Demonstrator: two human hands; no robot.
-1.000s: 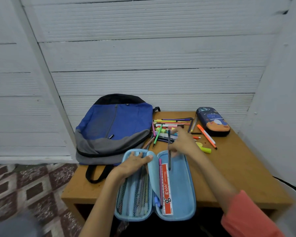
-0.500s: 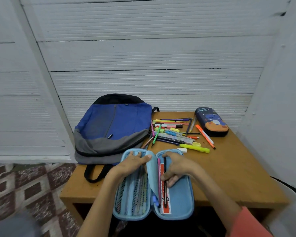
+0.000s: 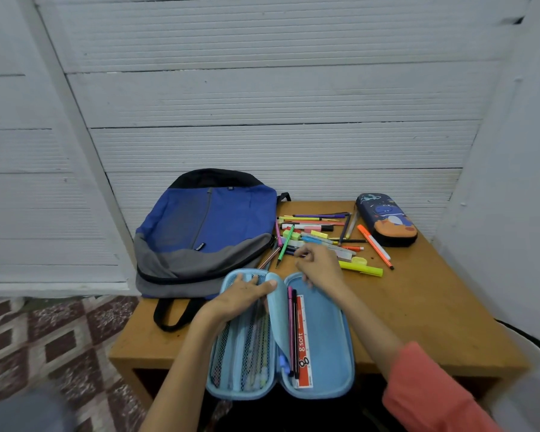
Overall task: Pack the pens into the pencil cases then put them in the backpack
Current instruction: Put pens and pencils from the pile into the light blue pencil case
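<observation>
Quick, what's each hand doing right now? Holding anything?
Left hand: open, pressing flat on the light blue pencil case.
Right hand: fingers curled into the loose pens; a grip cannot be told.

Hidden behind the curled fingers of the right hand: the near ends of several pens in the scattered pile of coloured pens and highlighters. Impossible to tell whether pinching one or not.

Covered by the left hand: the far end of the mesh pocket in the open light-blue fabric pencil case. Behind the mesh, only blurred pale sticks.

Partly masked by a thin black pen: lettering on the red-and-white card.

Cut off at the bottom edge: the coral sleeve.

In the bottom-left corner, a blurred grey shape, not identifiable.
</observation>
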